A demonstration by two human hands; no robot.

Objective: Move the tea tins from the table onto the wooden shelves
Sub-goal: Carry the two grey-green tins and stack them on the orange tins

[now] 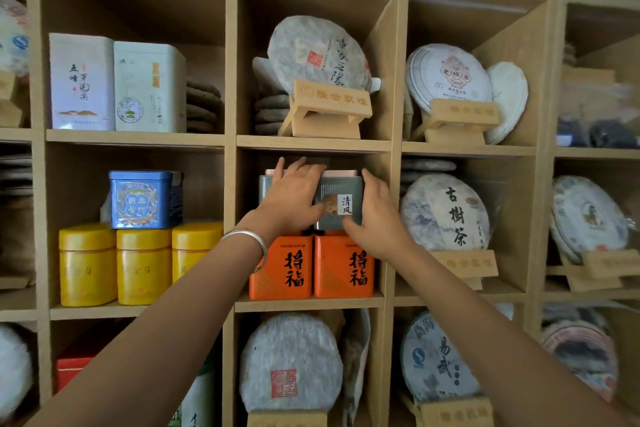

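Wooden shelves [313,143] fill the view, and both hands meet at a grey-green tea tin [341,199] in the centre compartment.

That tin stands upright on top of two orange tins [311,267], with a second grey-green tin [266,189] just beside it at nine o'clock, mostly hidden. Left hand [292,196] lies flat over the fronts of both grey-green tins, fingers straight and spread, a silver bracelet [247,241] on the wrist. Right hand [379,215] cups the tin's edge at three o'clock, fingers loosely bent against its side. At nine o'clock of this compartment, a blue tin [145,199] sits on three yellow tins [142,265]. Wrapped tea cakes [445,213] on stands occupy compartments at three, twelve and six o'clock.
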